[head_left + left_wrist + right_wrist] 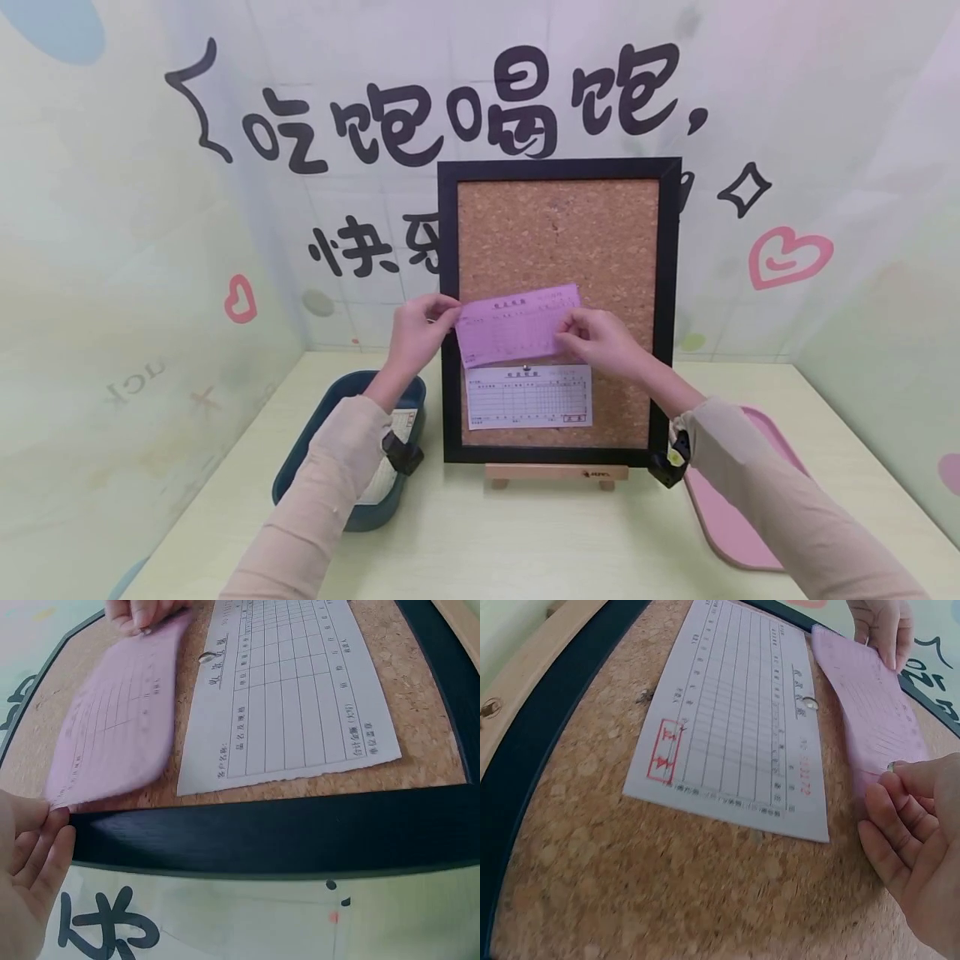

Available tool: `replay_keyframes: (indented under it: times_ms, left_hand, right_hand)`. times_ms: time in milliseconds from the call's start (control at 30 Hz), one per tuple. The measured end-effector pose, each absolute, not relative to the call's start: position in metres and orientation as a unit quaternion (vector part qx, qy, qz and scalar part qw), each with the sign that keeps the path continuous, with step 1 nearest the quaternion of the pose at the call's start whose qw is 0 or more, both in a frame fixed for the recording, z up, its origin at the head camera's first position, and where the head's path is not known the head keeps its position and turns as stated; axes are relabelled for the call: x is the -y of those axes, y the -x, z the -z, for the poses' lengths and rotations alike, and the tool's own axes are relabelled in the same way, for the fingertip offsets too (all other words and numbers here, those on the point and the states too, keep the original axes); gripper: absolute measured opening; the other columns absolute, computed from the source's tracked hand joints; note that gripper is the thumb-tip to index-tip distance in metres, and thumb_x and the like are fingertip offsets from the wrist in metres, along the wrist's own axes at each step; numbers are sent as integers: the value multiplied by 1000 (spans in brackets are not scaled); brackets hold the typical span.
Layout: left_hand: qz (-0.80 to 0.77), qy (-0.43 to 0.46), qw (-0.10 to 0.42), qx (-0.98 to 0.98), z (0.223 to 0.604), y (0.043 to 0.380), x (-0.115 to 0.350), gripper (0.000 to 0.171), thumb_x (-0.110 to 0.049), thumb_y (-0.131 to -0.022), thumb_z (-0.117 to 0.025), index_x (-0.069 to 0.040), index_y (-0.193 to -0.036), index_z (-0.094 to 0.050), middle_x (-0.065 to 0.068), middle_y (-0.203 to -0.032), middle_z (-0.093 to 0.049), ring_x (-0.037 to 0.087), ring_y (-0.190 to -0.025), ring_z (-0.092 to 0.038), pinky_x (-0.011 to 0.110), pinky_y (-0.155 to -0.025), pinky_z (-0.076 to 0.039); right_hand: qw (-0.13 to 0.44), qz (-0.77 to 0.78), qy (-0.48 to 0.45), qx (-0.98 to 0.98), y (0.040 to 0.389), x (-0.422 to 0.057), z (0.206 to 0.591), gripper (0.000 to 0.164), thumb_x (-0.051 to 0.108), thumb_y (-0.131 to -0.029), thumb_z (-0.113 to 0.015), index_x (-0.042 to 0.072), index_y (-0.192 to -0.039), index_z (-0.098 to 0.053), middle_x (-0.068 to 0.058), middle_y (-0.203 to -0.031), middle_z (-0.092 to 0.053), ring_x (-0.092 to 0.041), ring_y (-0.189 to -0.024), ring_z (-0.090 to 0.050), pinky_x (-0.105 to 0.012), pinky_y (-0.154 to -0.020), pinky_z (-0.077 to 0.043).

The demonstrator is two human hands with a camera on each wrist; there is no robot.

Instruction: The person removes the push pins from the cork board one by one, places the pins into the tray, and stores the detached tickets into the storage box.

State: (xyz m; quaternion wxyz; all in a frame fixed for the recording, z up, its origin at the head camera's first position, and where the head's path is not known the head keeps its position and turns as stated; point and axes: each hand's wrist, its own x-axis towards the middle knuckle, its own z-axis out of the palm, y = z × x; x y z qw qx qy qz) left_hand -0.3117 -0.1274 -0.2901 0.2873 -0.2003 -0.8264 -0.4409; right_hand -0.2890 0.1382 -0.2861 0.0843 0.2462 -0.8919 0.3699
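Observation:
A pink receipt slip [517,325] lies tilted against the cork board [558,233], above a white receipt slip [528,398]. My left hand [423,329] pinches the pink slip's left corner between thumb and fingers, beside the board's black frame [262,838]. At the pink slip's right side, my right hand [922,832] pinches a small shiny thumbtack [891,766] between thumb and forefinger. Whether its point is in the cork cannot be seen. A silver thumbtack [208,657] sits at the white slip's top edge.
A small wooden easel [557,473] holds the board upright. To the left stands a dark teal tray [367,518] with paper slips [386,475] inside, partly behind my left arm. A pink tray [738,533] lies at the right, partly covered by my right sleeve.

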Motion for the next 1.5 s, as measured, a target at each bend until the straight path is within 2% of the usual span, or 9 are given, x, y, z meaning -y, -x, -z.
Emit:
replay_keyframes:
  times_ms: [267,533,733,1067,1233,1500]
  left_hand:
    - [442,164,289,833,294,307,138,11,-8,-84,-63,1,-88,-68,12,-79,-67,20,-68,-62,30,-64,-51]
    - [420,142,301,844,298,296,166,11,-7,-84,-62,1,-89,-68,12,-78,-67,18,-64,-61,18,-54,-47]
    - [425,121,300,845,295,284,187,12,-7,-86,-61,2,-92,-67,14,-82,-67,20,-66,-62,13,-54,-47]
    - [434,83,320,838,305,263,220,15,-10,-87,-60,1,-93,-68,14,-83,-67,2,-62,-56,10,-56,-47]
    - [431,61,328,838,313,252,234,18,-14,-87,-60,1,-95,-68,14,-85,-67,1,-63,-56,9,-58,-46]
    - [424,44,344,836,321,237,254,16,-10,-86,-61,2,-93,-68,16,-83,-67,-4,-60,-55,9,-55,-46]
  right_hand:
    - [76,-364,-238,897,286,-161,292,8,13,-88,-59,5,-88,-62,-4,-68,-55,-17,-59,-47,-24,-50,-38]
    - [103,-327,-248,906,274,-194,306,5,8,-86,-60,4,-87,-62,-2,-67,-55,-15,-59,-46,-23,-51,-40]
    - [78,-350,-235,903,263,-220,312,4,5,-87,-59,1,-88,-59,-4,-68,-55,-15,-59,-49,-22,-52,-44]
    - [82,-352,-234,902,250,-255,331,4,1,-86,-58,-3,-86,-58,-2,-64,-53,-11,-56,-50,-24,-52,-46]
    - [83,-350,-214,908,241,-272,346,4,3,-87,-58,-1,-85,-57,1,-62,-52,-7,-55,-50,-23,-50,-43]
    - [81,-350,-188,914,229,-292,363,6,4,-88,-56,-1,-87,-57,0,-61,-51,-7,-54,-48,-22,-47,-40]
